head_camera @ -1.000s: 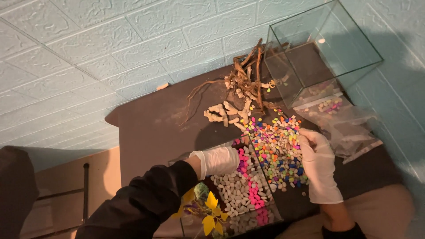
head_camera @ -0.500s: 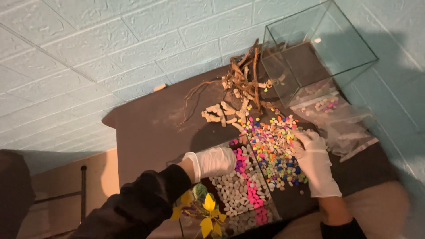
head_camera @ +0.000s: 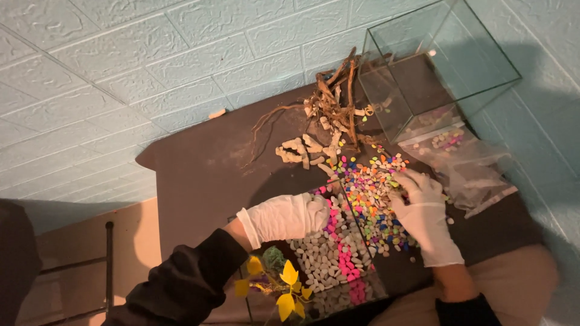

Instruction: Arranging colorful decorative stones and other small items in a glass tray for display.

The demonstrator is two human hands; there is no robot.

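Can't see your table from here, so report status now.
Left hand on tank rim over white pebbles. Right hand flat on coloured pebbles. Driftwood behind, apart.

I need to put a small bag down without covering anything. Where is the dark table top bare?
Bare: the dark table top left of the driftwood, above the left hand. Crowded: the coloured pebbles under the right hand, the white stones, the plastic bags and the glass tank.
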